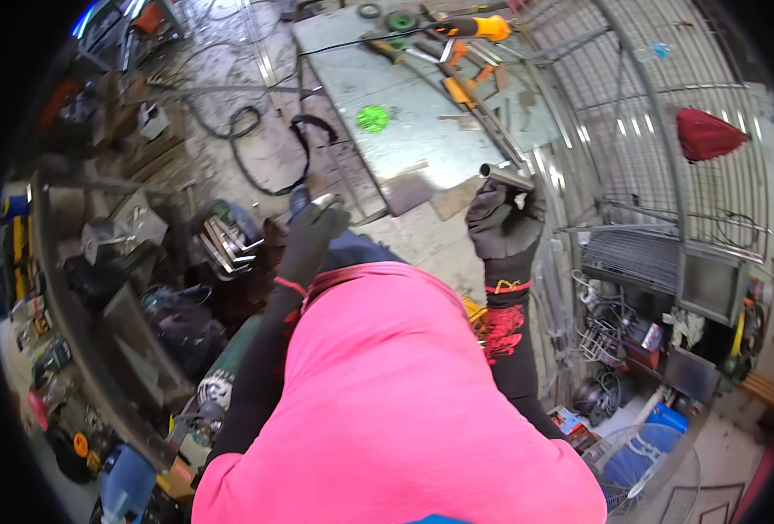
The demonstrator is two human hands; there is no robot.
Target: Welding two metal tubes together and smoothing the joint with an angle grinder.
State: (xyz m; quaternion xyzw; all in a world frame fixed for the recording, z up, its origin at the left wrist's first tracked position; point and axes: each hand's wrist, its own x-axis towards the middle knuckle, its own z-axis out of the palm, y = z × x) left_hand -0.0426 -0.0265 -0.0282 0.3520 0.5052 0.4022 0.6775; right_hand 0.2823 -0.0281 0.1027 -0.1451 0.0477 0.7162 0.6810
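My right hand [505, 223], in a dark grey glove, is closed round a short shiny metal tube [509, 178]. The tube lies across the fingers, its open end toward the left. Lower and to the left, my left hand [319, 231], also gloved, has its fingers curled. A small pale patch shows at its fingertips; what it holds, if anything, I cannot make out. Just beyond it is a dark blue shape [299, 199], partly hidden, with a black cable [304, 144] curving past. A metal-topped work surface [404, 162] lies ahead of both hands.
On that surface are a bright green disc [372, 119], an orange-and-black power tool [479, 28] and several hand tools. A bin of metal offcuts [227, 244] stands left. Metal bars and a grille [632, 258] are at right, above a fan [640, 467]. A gas cylinder [230, 358] stands lower left.
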